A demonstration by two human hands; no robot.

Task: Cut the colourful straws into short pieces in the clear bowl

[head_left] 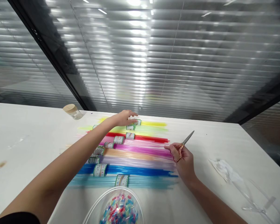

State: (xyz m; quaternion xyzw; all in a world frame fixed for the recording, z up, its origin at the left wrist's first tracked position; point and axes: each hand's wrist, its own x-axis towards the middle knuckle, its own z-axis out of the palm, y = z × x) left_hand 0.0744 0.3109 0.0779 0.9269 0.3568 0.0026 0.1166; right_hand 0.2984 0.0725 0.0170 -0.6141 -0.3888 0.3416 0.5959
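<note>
My left hand [124, 119] reaches across to the far side of several bundles of thin coloured plastic straws. Its fingers are spread, and the fingertips hover at or touch the paper band of the yellow bundle [154, 123]; contact is hard to tell. My right hand [186, 163] grips scissors [188, 137] by their copper-coloured handles, the blades together and pointing up and away. It is beside the right ends of the magenta bundle [149, 150]. Red [149, 138], dark blue [135, 170] and light blue [149, 181] bundles lie in the same row. My left forearm hides some left ends.
A transparent bowl [118, 188] with small cut coloured pieces stands at the near edge of view. A jar with a beige lid [70, 108] is at the back left. Crumpled white plastic wrapping [225, 170] lies right. Window blinds [140, 62] rise behind the white table [32, 133].
</note>
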